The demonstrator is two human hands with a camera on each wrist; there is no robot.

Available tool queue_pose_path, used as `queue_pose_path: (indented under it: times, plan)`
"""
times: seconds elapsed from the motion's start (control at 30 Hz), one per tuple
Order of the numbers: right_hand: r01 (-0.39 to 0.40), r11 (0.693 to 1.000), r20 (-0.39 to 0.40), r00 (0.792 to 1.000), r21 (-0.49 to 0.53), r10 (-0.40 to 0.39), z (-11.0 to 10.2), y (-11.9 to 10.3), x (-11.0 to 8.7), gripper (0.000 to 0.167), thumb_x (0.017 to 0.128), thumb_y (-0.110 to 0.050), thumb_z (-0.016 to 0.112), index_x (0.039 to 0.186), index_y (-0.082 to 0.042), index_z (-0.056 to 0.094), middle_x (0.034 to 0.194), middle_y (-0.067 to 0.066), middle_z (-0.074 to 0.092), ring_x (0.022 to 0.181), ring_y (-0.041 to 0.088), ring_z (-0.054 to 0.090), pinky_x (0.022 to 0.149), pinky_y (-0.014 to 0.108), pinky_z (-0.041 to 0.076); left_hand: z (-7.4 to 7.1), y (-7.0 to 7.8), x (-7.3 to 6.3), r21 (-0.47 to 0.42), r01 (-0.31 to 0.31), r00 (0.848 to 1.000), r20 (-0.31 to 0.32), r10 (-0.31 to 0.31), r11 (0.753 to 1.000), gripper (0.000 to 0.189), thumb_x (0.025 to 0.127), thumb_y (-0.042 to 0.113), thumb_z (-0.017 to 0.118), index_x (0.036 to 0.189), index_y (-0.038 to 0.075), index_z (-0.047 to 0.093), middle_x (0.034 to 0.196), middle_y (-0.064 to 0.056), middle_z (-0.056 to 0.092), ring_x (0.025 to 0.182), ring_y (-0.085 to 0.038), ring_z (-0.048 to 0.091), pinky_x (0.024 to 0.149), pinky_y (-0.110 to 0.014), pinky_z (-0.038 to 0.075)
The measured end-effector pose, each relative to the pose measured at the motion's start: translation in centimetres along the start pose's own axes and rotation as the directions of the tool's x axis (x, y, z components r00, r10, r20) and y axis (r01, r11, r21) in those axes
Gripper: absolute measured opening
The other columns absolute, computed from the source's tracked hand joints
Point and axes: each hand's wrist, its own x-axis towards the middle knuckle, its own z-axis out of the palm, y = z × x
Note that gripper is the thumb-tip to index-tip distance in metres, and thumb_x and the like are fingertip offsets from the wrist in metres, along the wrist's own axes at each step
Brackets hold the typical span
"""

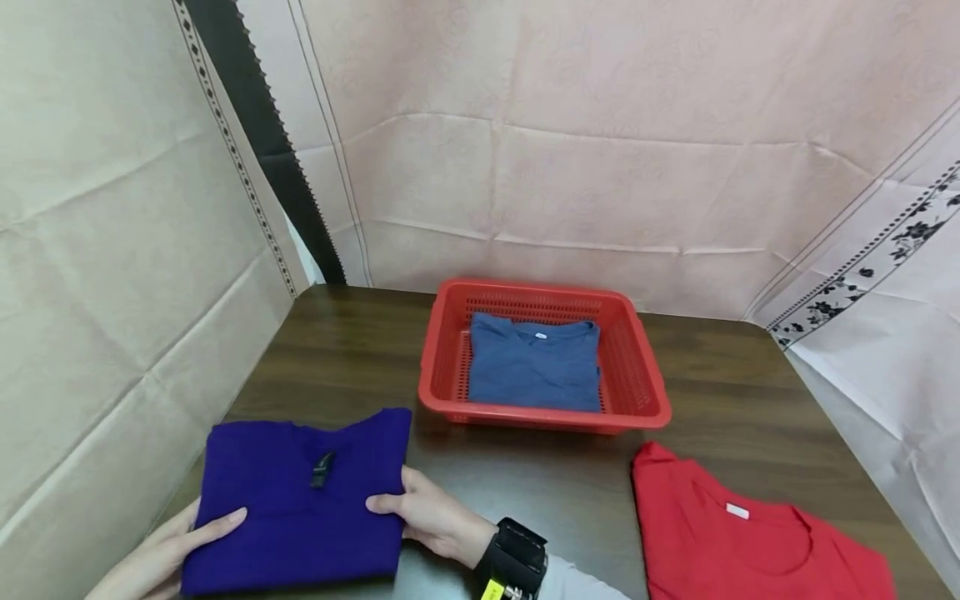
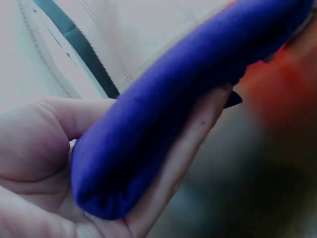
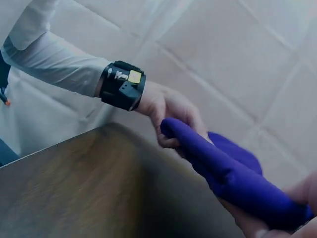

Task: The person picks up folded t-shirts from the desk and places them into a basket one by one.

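Observation:
A folded purple shirt (image 1: 300, 500) with a dark neck label hangs between my two hands over the table's left side. My left hand (image 1: 168, 550) grips its left edge, thumb on top and fingers underneath. At the opposite edge my right hand (image 1: 438, 512) pinches it the same way. In the left wrist view the purple shirt (image 2: 133, 124) is a thick folded roll lying between thumb and fingers. The right wrist view shows the purple shirt (image 3: 228, 173) raised above the tabletop, the left hand (image 3: 171, 111) at its far end.
A red plastic basket (image 1: 652, 387) stands at the back middle, with a folded blue shirt (image 1: 532, 367) inside. On the right lies a folded red shirt (image 1: 757, 533) with a white label. Pale patterned sheets (image 1: 600, 167) hang behind and beside the brown wooden table (image 1: 517, 475).

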Motion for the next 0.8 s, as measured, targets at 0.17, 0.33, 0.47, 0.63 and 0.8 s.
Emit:
queue_pose_path:
  times: [0.17,0.33,0.47,0.63,0.8]
  plan:
    - [0.076,0.997,0.061,0.995,-0.012,-0.075,0.6,-3.3,-1.8,0.045,0.101,-0.003,0.056,0.145,-0.008,0.047,0.135,0.013,0.064,0.118,0.025,0.064,0.092,0.042,0.056,1.8,2.3,-1.2,0.020,-0.004,0.997,-0.078,0.006,1.000,0.059,0.113,0.017,0.029,0.155,0.044,-0.001,0.133,0.020,0.060,0.123,-0.013,0.061,0.102,-0.039,0.051]
    - [0.103,0.995,0.072,0.992,0.001,-0.103,-0.2,-6.1,-3.2,0.045,0.101,-0.002,0.056,0.145,-0.005,0.046,0.135,0.015,0.063,0.115,0.022,0.065,0.093,0.040,0.056,5.2,5.3,-1.0,0.082,0.034,0.982,-0.186,-0.018,0.996,0.076,0.113,0.023,0.034,0.155,0.015,-0.029,0.133,0.022,0.060,0.123,-0.011,0.061,0.101,-0.037,0.052]
    - [0.138,0.990,0.055,0.989,-0.037,-0.136,-1.7,-7.6,-4.2,0.047,0.101,-0.002,0.056,0.146,-0.001,0.042,0.137,0.016,0.061,0.116,0.020,0.064,0.097,0.039,0.054,7.3,7.0,0.4,0.113,-0.010,0.983,-0.179,0.031,0.994,0.073,0.112,0.022,0.036,0.160,0.014,-0.018,0.137,0.017,0.060,0.124,-0.017,0.061,0.100,-0.037,0.053]
    - [0.152,0.987,0.019,0.988,-0.044,-0.151,-3.8,-9.0,-5.6,0.052,0.101,-0.003,0.057,0.150,-0.002,0.039,0.141,0.016,0.058,0.118,0.021,0.063,0.098,0.040,0.054,9.6,9.1,2.8,0.177,0.021,0.974,-0.224,0.019,0.984,0.075,0.110,0.026,0.045,0.162,0.015,-0.008,0.149,0.005,0.052,0.130,-0.021,0.057,0.101,-0.041,0.052]
    - [0.172,0.985,-0.023,0.985,-0.028,-0.173,-6.6,-10.1,-7.1,0.057,0.101,-0.002,0.056,0.153,-0.003,0.034,0.145,0.016,0.055,0.123,0.023,0.061,0.100,0.041,0.053,12.1,11.1,6.7,0.128,-0.001,0.981,-0.193,0.025,0.992,0.077,0.107,0.023,0.054,0.163,0.011,0.003,0.135,0.000,0.065,0.118,-0.021,0.066,0.095,-0.037,0.055]
